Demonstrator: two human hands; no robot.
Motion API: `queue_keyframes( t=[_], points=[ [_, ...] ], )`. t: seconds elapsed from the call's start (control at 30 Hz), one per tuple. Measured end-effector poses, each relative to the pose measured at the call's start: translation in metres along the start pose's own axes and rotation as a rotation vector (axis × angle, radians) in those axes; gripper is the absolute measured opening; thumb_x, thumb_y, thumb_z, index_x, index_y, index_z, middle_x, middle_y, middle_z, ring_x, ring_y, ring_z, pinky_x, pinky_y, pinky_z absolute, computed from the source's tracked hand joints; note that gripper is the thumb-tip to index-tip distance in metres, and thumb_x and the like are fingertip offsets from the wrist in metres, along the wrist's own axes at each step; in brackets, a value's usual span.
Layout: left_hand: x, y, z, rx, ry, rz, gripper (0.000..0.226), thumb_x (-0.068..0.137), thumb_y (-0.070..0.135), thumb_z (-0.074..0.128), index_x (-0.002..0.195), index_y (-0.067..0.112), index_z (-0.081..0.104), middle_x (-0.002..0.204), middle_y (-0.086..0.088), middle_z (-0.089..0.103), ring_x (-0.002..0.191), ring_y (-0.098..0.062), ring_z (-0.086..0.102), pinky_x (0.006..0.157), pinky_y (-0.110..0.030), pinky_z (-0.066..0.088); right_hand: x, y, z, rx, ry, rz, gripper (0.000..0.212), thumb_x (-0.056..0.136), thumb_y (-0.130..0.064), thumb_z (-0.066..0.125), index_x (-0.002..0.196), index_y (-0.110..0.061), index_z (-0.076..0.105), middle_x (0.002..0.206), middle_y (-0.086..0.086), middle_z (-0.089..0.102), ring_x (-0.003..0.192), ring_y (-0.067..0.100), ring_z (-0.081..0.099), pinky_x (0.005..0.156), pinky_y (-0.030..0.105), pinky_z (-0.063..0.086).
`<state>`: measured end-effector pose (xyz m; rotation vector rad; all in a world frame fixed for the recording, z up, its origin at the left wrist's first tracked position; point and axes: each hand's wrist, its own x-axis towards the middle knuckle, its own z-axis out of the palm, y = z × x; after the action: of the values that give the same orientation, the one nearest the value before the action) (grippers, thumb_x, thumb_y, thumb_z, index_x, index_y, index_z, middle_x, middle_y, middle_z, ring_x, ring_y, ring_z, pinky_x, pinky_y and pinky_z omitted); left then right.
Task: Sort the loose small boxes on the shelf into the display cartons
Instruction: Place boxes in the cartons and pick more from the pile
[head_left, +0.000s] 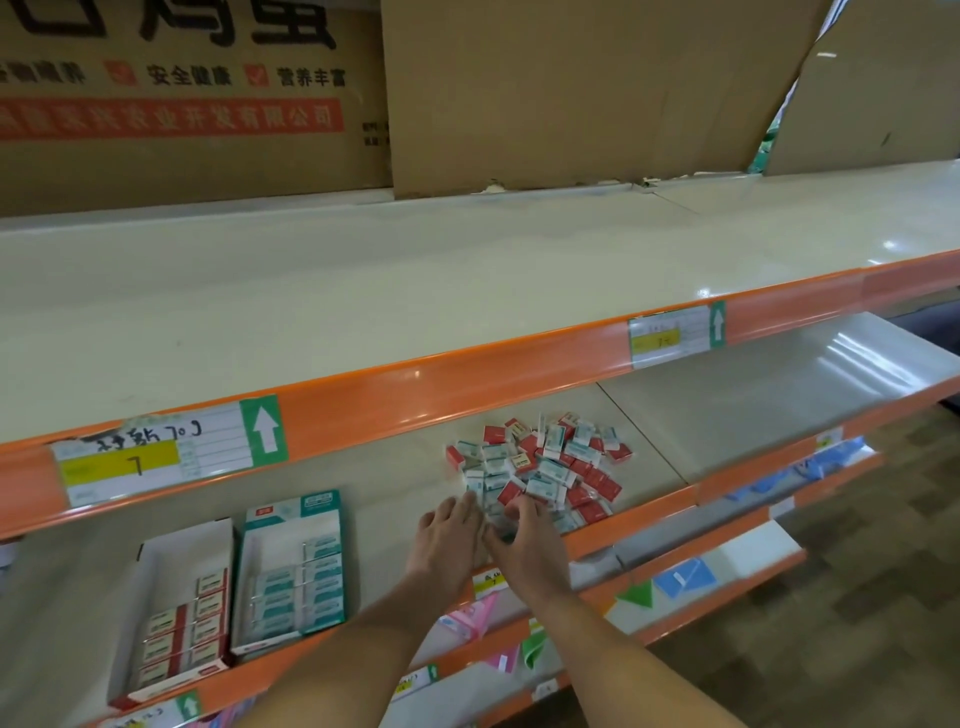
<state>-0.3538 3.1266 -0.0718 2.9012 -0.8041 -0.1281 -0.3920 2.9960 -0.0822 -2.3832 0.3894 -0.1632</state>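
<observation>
A heap of loose small boxes (545, 465), some red and white, some teal and white, lies on the middle shelf (395, 483). Both hands reach into its near edge. My left hand (447, 535) lies with straight fingers touching the teal boxes. My right hand (524, 540) has its fingers curled over several teal boxes at the heap's front. To the left stand two display cartons: a teal one (291, 566) partly filled with teal boxes, and a white and red one (176, 613) holding red boxes in its near half.
The upper shelf (363, 291) juts out above with an orange lip and price tags (171, 452). Big cardboard cartons (571, 88) stand at the back. Lower shelves (675, 582) to the right carry pink, green and blue packets.
</observation>
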Motion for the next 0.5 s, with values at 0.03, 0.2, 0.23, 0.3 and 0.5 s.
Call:
queue_keyframes(
  t=[0.03, 0.2, 0.23, 0.3, 0.5],
  points=[
    [0.002, -0.001, 0.0, -0.007, 0.011, -0.002, 0.063, 0.092, 0.025, 0.064, 0.148, 0.025, 0.033, 0.154, 0.001, 0.029, 0.14, -0.021, 0.028, 0.113, -0.036, 0.028, -0.001, 0.0, -0.001, 0.009, 0.0, 0.001, 0.031, 0.09, -0.05, 0.061, 0.108, -0.029, 0.048, 0.104, -0.009, 0.056, 0.088, 0.003, 0.056, 0.071, 0.019, 0.052],
    [0.005, 0.005, -0.006, 0.028, 0.001, -0.046, 0.052, 0.092, 0.022, 0.063, 0.138, 0.034, 0.041, 0.137, -0.001, 0.041, 0.126, -0.023, 0.039, 0.105, -0.037, 0.036, -0.003, -0.001, -0.001, 0.075, 0.021, 0.023, 0.014, 0.097, -0.045, 0.051, 0.099, -0.031, 0.051, 0.095, -0.008, 0.06, 0.082, 0.002, 0.059, 0.07, 0.023, 0.055],
    [0.006, 0.005, -0.007, 0.041, -0.011, -0.079, 0.05, 0.094, 0.021, 0.06, 0.139, 0.032, 0.041, 0.136, -0.003, 0.043, 0.124, -0.024, 0.04, 0.104, -0.038, 0.038, -0.004, -0.001, -0.002, 0.078, 0.02, 0.025, 0.014, 0.098, -0.045, 0.049, 0.099, -0.031, 0.051, 0.095, -0.008, 0.06, 0.082, 0.003, 0.059, 0.07, 0.024, 0.056],
    [0.008, 0.003, -0.006, 0.07, -0.038, -0.127, 0.049, 0.096, 0.017, 0.055, 0.142, 0.024, 0.039, 0.135, -0.008, 0.044, 0.124, -0.027, 0.042, 0.101, -0.039, 0.04, -0.005, -0.001, -0.004, 0.095, 0.007, 0.025, 0.016, 0.097, -0.043, 0.051, 0.104, -0.029, 0.053, 0.099, -0.008, 0.058, 0.086, 0.003, 0.058, 0.073, 0.025, 0.056],
    [0.003, -0.005, -0.001, 0.054, -0.011, -0.115, 0.052, 0.096, 0.015, 0.052, 0.145, 0.016, 0.035, 0.141, -0.008, 0.04, 0.127, -0.026, 0.041, 0.103, -0.036, 0.04, -0.006, 0.0, -0.012, 0.096, -0.011, -0.023, 0.012, 0.099, -0.035, 0.053, 0.105, -0.025, 0.056, 0.102, -0.005, 0.059, 0.088, 0.004, 0.058, 0.069, 0.021, 0.053]
  ],
)
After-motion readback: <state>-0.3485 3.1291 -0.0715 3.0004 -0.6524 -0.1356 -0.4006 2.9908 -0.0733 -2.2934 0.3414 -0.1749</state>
